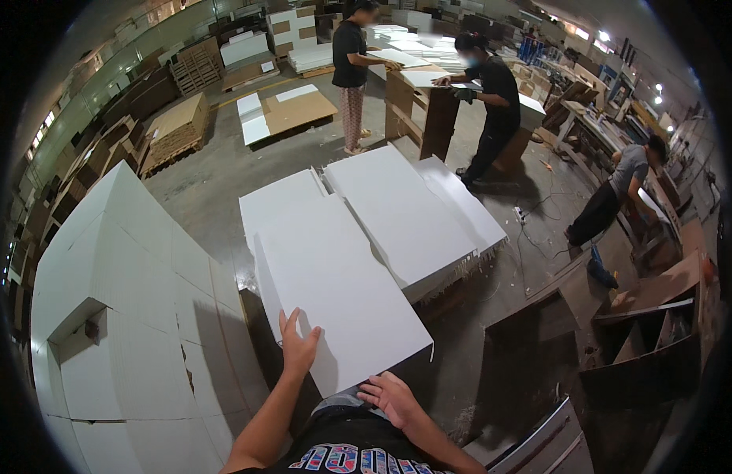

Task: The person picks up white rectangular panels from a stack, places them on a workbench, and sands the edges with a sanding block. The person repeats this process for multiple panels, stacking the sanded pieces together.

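Note:
A large white board (pixel 334 284) lies flat in front of me, on top of a low stack of similar white boards (pixel 405 213). My left hand (pixel 297 344) rests on the board's near left edge with the fingers spread over its top face. My right hand (pixel 391 397) is at the board's near edge, close to my body, fingers curled under or against the edge. Both hands appear to grip the same board.
A tall stack of white boards (pixel 129 316) stands at my left. Three other people work at benches (pixel 417 103) farther back and to the right. Dark wooden cabinet parts (pixel 634 340) sit at the right, pallets of boards (pixel 176 130) at the far left.

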The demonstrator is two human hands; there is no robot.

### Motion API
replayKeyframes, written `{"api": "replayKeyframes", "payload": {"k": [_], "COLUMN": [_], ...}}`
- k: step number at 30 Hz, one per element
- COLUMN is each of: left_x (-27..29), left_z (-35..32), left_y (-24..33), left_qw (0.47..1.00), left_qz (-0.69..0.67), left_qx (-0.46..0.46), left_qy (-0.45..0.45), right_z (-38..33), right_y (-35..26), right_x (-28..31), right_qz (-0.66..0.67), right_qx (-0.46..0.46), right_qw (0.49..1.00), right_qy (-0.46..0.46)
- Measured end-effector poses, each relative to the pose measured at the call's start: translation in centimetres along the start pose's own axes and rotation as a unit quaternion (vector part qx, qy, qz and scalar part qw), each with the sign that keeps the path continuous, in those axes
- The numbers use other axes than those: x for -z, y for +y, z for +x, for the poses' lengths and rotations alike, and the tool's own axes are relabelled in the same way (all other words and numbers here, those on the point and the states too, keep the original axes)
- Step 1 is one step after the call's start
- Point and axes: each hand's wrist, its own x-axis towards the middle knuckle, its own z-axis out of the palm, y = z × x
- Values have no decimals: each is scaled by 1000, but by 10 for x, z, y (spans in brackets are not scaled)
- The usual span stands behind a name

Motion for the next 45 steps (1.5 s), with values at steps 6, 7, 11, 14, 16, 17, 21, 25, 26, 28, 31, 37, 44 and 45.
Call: {"api": "replayKeyframes", "payload": {"k": [6, 7, 11, 14, 16, 17, 21, 25, 26, 28, 31, 37, 44, 45], "left_x": [3, 4, 16, 25, 29, 30, 37, 51, 54, 59, 55, 26, -9, -10], "left_z": [-1, 4, 38, 70, 101, 113, 151, 167, 169, 171, 159, 97, 82, 83], "left_y": [-4, -4, -12, -27, -37, -42, -49, -51, -53, -58, -59, -29, -8, -6], "left_qw": [993, 990, 982, 981, 980, 977, 981, 991, 989, 993, 992, 953, 881, 890], "left_qz": [-95, -102, -148, -156, -161, -181, -152, -14, 44, 66, 112, 230, 301, 272], "left_qx": [43, 47, 51, 60, 66, 72, 59, 39, 21, 24, -11, -155, -338, -342], "left_qy": [59, 82, 102, 100, 94, 84, 104, 125, 138, 93, 51, -122, -138, -127], "right_z": [-7, -7, 9, 33, 53, 60, 86, 94, 93, 89, 86, 87, 71, 69], "right_y": [-1, -2, -7, -12, -16, -18, -29, -37, -38, -39, -41, -43, -51, -52], "right_x": [-14, -19, -45, -65, -79, -84, -109, -135, -141, -148, -152, -146, -135, -133], "right_qz": [-7, -7, -24, -21, -20, -16, -17, -15, -21, -63, -111, -119, -152, -148], "right_qx": [18, 22, 30, 42, 54, 62, 73, 62, 61, 80, 98, 28, 54, 62], "right_qw": [999, 999, 998, 995, 993, 992, 991, 991, 993, 992, 987, 988, 981, 981], "right_qy": [-35, -49, -55, -85, -101, -112, -112, -114, -95, -72, -68, -97, -106, -111]}}
